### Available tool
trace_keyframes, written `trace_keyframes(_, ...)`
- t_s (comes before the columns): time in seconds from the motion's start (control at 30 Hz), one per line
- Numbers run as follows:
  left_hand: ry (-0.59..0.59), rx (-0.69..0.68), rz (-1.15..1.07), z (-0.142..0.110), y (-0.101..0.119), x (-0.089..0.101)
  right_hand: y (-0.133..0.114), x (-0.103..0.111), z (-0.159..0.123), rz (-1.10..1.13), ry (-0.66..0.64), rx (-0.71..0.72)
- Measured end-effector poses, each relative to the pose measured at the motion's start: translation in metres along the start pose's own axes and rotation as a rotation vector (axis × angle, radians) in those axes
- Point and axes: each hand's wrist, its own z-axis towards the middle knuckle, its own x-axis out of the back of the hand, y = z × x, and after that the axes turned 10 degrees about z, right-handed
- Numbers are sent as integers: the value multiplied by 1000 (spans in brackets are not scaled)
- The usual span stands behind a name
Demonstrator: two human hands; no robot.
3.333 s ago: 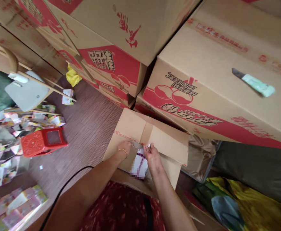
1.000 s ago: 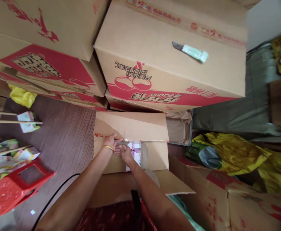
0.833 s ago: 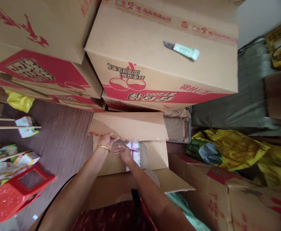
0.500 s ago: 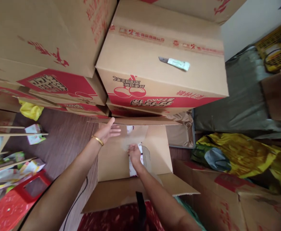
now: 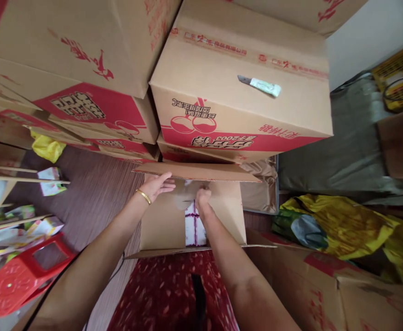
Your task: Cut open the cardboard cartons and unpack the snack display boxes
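Observation:
In front of me an open cardboard box [image 5: 163, 225] shows white packs with purple edging [image 5: 190, 230] through the gap between its inner flaps. My left hand [image 5: 159, 185], with a gold bangle at the wrist, has its fingers stretched out and its thumb against the raised far flap [image 5: 201, 171]. Over the gap my right hand [image 5: 204, 196] is closed, its fingertips partly hidden. A see-through strip that looks like clear tape [image 5: 185, 198] runs to it. The near flap [image 5: 174, 251] leans outward toward my red patterned clothing.
On a large sealed carton [image 5: 250, 110] behind the box lies a utility knife [image 5: 261, 86]. More stacked cartons [image 5: 94, 59] rise to the left. Yellow bags [image 5: 349, 225] and another carton [image 5: 308, 271] stand on the right. A red plastic item [image 5: 25, 276] lies at lower left.
My right hand has moved away from me and slightly right, exposing more of the white packs. The near flap has folded further down. My left hand stays by the far flap.

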Motion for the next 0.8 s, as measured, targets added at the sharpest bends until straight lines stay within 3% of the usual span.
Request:
trace_keyframes(0.07, -1, 6, -20, 0, -8, 1, -5, 2, -4, 64, -1, -71)
trace_keyframes(0.17, -6, 19, -62, 1, -13, 1, -20, -4, -17, 164, -116, -139)
trace_keyframes(0.33, -61, -105, -108, 2, 4, -3, -52, -9, -47, 219, -519, -111)
trace_keyframes(0.43, -32, -141, 14, 0, 7, -8, -65, 6, -46, 38, -487, -44)
trace_keyframes(0.57, -43, -208, 616, 2, -22, -20, -75, 27, -20, -518, -460, 179)
trace_keyframes(0.7, -356, -549, 1536, 11, -61, -48, -73, 45, 1, -967, -597, 265)
trace_keyframes(0.8, -515, -616, 1836, 19, -84, -71, -65, 63, 0, -1363, -786, 316)
